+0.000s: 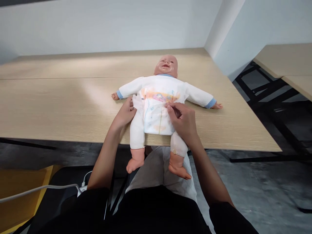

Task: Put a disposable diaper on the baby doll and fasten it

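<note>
A baby doll (168,66) in a white suit with blue cuffs lies on its back, its feet hanging past the table's front edge. Over its belly and hips lies a white diaper (159,113) with a printed coloured band. At the diaper's left side, my left hand (126,112) has its fingers closed by a white side tab (138,102); the fingertips are partly hidden behind it. My right hand (182,118) rests on the diaper's front right part, thumb and index finger pinched together at its surface.
The doll lies on a light wooden table (60,107) against a pale wall. Another table (290,61) with black legs stands at the right. At the lower left are a black chair (60,182), a yellow panel (21,182) and a white cable (56,186).
</note>
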### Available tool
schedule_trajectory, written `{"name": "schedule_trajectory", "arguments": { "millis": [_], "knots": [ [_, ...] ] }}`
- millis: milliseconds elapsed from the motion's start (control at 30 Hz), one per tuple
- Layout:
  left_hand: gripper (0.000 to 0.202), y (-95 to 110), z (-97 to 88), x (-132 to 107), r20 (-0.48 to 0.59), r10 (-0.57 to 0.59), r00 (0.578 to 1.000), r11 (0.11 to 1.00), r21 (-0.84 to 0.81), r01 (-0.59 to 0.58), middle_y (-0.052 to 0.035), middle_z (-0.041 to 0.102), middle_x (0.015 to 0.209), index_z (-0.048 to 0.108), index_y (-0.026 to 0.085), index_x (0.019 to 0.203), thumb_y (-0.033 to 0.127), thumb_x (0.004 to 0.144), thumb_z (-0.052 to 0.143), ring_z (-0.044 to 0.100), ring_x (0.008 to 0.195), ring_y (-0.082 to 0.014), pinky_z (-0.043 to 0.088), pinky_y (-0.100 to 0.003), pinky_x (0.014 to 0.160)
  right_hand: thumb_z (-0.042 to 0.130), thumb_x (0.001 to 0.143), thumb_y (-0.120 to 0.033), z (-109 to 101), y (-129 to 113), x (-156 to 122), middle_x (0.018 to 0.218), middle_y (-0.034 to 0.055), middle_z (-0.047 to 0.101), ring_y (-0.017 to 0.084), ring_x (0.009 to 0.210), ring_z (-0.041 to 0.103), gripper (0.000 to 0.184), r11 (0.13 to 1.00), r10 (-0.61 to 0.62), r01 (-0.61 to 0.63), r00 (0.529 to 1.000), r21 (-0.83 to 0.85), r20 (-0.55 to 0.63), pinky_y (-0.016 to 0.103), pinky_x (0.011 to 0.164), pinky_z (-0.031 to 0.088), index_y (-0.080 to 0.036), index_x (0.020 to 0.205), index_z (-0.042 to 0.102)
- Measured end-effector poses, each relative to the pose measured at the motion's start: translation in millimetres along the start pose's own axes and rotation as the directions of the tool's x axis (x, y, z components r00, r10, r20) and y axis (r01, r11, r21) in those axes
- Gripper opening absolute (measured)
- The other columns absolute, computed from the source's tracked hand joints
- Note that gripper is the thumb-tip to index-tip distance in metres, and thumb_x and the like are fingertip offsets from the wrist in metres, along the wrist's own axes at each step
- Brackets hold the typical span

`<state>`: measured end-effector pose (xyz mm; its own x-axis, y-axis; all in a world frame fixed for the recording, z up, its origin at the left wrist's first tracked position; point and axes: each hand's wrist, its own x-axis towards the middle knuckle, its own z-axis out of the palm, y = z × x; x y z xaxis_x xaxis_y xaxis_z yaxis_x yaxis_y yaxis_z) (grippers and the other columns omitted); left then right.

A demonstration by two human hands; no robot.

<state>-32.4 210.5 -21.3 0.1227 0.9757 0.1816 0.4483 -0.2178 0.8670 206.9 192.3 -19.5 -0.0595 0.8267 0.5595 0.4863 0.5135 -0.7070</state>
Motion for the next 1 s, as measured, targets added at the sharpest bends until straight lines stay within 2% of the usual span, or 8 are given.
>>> {"name": "schedule_trajectory", "arguments": {
  "millis": [67,167,300,367,500,667,833,1000],
  "knots": [
    [0.049,8,1.1,6,0.042,-0.036,0.998,0.977,-0.207,0.044,-0.0126,0.068,0.125,0.057,0.016,0.125,0.027,0.079,0.069,0.065,0.113,-0.0276,0.054,-0.043,0.1,0.054,0.097,-0.031,0,0,-1,0.1,0.0056,0.078,0.022,0.093,0.072,0.025,1.0,0.012,-0.012,1.0,0.023,-0.006,0.037,0.086,0.054,-0.018,0.095,0.075],
    [0.046,14,-1.2,10,0.076,-0.117,0.99,0.937,-0.323,0.136,-0.0111,0.073,0.115,0.064,0.013,0.112,0.021,0.068,0.075,0.068,0.109,-0.0277,0.058,-0.04,0.097,0.055,0.097,-0.03,-1,0,-2,0.099,0.0058,0.078,0.021,0.091,0.071,0.024,0.999,0.021,-0.021,1.0,0.032,-0.016,0.036,0.083,0.054,-0.018,0.096,0.076],
    [0.038,14,-10.7,9,0.109,-0.309,0.945,0.837,-0.441,0.325,-0.0087,0.077,0.098,0.07,0.013,0.101,0.021,0.065,0.08,0.072,0.093,-0.0248,0.06,-0.028,0.073,0.055,0.097,-0.03,0,0,-2,0.101,0.0057,0.078,0.021,0.093,0.071,0.023,0.998,0.02,-0.02,1.0,0.055,-0.008,0.037,0.086,0.055,-0.019,0.096,0.075],
    [0.037,12,-18.2,7,0.134,-0.355,0.925,0.787,-0.492,0.373,-0.0078,0.077,0.097,0.072,0.014,0.099,0.02,0.065,0.084,0.072,0.084,-0.0207,0.058,-0.023,0.064,0.055,0.097,-0.03,0,0,-2,0.102,0.0056,0.077,0.022,0.097,0.071,0.022,0.998,0.027,-0.027,1.0,0.06,-0.001,0.039,0.089,0.054,-0.02,0.096,0.074],
    [0.034,6,-35.7,2,0.153,-0.378,0.913,0.708,-0.587,0.392,-0.0054,0.075,0.09,0.072,0.013,0.096,0.012,0.065,0.087,0.068,0.068,-0.0127,0.058,-0.02,0.058,0.054,0.098,-0.03,0,1,-1,0.101,0.0059,0.077,0.022,0.095,0.071,0.021,0.997,0.034,-0.034,0.999,0.069,0.004,0.039,0.088,0.054,-0.02,0.094,0.073],
    [0.043,-3,-49.8,-5,0.12,-0.369,0.922,0.651,-0.675,0.348,-0.0028,0.075,0.092,0.071,0.018,0.098,0.002,0.062,0.088,0.07,0.069,-0.0123,0.063,-0.02,0.061,0.054,0.098,-0.03,0,1,-2,0.1,0.0057,0.077,0.021,0.092,0.07,0.022,0.997,0.028,-0.027,1.0,0.069,-0.003,0.037,0.086,0.053,-0.019,0.093,0.073],
    [0.03,-1,-47.5,-8,0.237,-0.31,0.921,0.692,-0.607,0.39,-0.006,0.074,0.088,0.072,0.013,0.093,0.014,0.068,0.09,0.072,0.074,-0.0143,0.065,-0.023,0.069,0.055,0.097,-0.031,-1,1,-2,0.101,0.0052,0.078,0.022,0.096,0.071,0.023,0.997,0.025,-0.024,1.0,0.078,-0.011,0.038,0.088,0.053,-0.019,0.095,0.075],
    [0.033,-7,-50.4,-9,0.19,-0.31,0.932,0.711,-0.604,0.36,-0.0074,0.075,0.094,0.073,0.014,0.098,0.012,0.069,0.089,0.073,0.078,-0.0153,0.065,-0.022,0.07,0.055,0.097,-0.032,-1,1,-2,0.104,0.0053,0.078,0.022,0.098,0.071,0.023,0.996,0.045,-0.045,0.999,0.081,-0.002,0.039,0.09,0.054,-0.02,0.097,0.075]
  ]
}}
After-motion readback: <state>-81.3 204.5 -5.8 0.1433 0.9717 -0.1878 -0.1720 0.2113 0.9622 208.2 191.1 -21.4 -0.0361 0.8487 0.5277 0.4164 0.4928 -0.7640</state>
